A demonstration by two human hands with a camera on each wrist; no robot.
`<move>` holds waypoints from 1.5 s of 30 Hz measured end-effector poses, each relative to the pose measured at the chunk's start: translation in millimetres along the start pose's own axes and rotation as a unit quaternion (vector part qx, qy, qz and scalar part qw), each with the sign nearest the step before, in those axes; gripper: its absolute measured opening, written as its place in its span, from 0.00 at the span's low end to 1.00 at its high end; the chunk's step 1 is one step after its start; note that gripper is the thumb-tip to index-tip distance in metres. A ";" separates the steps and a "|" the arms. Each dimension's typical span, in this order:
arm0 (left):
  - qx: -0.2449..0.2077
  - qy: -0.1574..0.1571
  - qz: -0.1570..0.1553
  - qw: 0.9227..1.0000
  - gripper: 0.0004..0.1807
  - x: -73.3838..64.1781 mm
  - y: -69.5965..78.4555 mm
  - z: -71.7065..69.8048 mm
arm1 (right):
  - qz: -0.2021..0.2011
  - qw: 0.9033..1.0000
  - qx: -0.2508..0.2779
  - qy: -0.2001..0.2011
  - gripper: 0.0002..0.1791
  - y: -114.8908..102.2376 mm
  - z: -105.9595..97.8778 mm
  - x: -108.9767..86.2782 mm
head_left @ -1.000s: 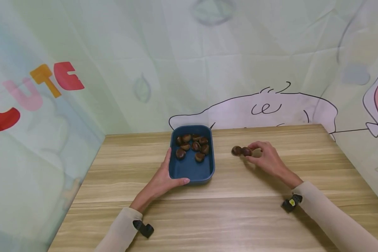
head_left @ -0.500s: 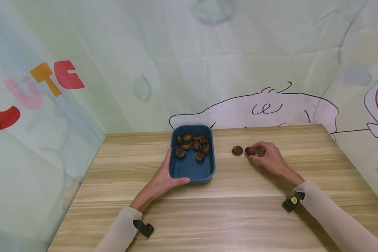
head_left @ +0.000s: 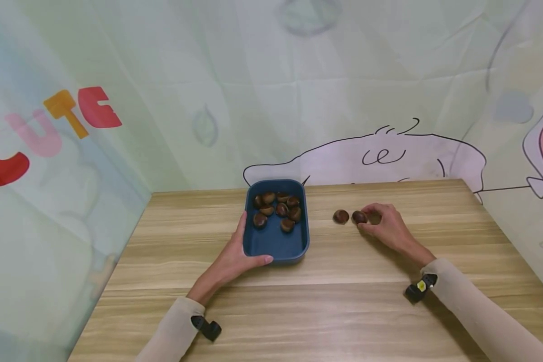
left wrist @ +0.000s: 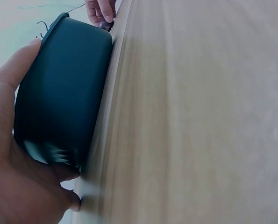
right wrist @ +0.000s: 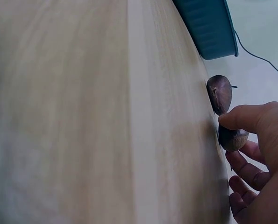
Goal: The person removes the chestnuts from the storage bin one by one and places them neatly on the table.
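A dark blue rectangular tub (head_left: pixel 276 246) stands on the table with several brown chestnuts (head_left: pixel 281 210), most of them at its far end. My left hand (head_left: pixel 233 259) grips its near left corner, thumb along the front rim and fingers against the left side; the left wrist view shows the thumb on the tub's wall (left wrist: pixel 64 84). To the right of the tub, my right hand (head_left: pixel 384 229) pinches a chestnut (head_left: pixel 359 217) between thumb and fingers, low at the tabletop. Another chestnut (head_left: pixel 341 216) lies just left of it, and the right wrist view shows that chestnut (right wrist: pixel 219 94) beside my thumb.
The wooden table (head_left: pixel 280 317) ends at the back against a printed cloth (head_left: pixel 185 90) with cartoon drawings. More cloth hangs along both sides. Each sleeved wrist bears a small black camera (head_left: pixel 206 328).
The right hand has drawn its chestnut slightly right, leaving a gap between it and the other chestnut. Over the last half second it barely moves. The left hand and tub stay put.
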State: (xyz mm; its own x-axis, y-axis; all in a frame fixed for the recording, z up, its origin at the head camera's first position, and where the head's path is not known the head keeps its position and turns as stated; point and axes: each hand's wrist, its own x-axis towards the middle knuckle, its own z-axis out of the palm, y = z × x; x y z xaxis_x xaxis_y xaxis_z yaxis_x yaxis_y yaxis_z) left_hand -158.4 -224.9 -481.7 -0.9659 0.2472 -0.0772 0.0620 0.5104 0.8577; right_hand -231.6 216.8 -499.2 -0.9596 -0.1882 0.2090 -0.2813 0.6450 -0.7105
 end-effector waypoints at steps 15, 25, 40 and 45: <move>0.006 0.002 -0.007 1.000 0.77 -1.2 0.2 0.3 | -0.012 1.000 0.001 0.000 0.23 -1.4 -1.3 0.1; -0.004 0.006 0.001 1.000 0.77 -1.2 -1.1 0.8 | -0.030 0.999 -0.012 0.005 0.24 -14.7 -7.3 -0.2; -0.004 0.005 0.008 1.000 0.77 -0.4 -2.0 1.1 | -0.063 0.998 -0.008 0.003 0.21 -44.2 -2.5 -4.0; -0.001 0.004 0.005 1.000 0.77 -0.8 -1.5 0.8 | -0.072 0.997 -0.015 -0.004 0.21 -52.9 0.2 -1.7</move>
State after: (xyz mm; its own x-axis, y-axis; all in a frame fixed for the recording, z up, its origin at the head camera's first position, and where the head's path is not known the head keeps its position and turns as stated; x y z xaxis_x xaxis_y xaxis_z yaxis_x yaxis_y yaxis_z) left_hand -157.5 -225.2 -483.3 -0.9673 0.2455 -0.0638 0.0715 0.5054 0.8599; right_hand -215.0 182.9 -462.1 -0.9093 -0.2858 0.3026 -0.4162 0.6329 -0.6529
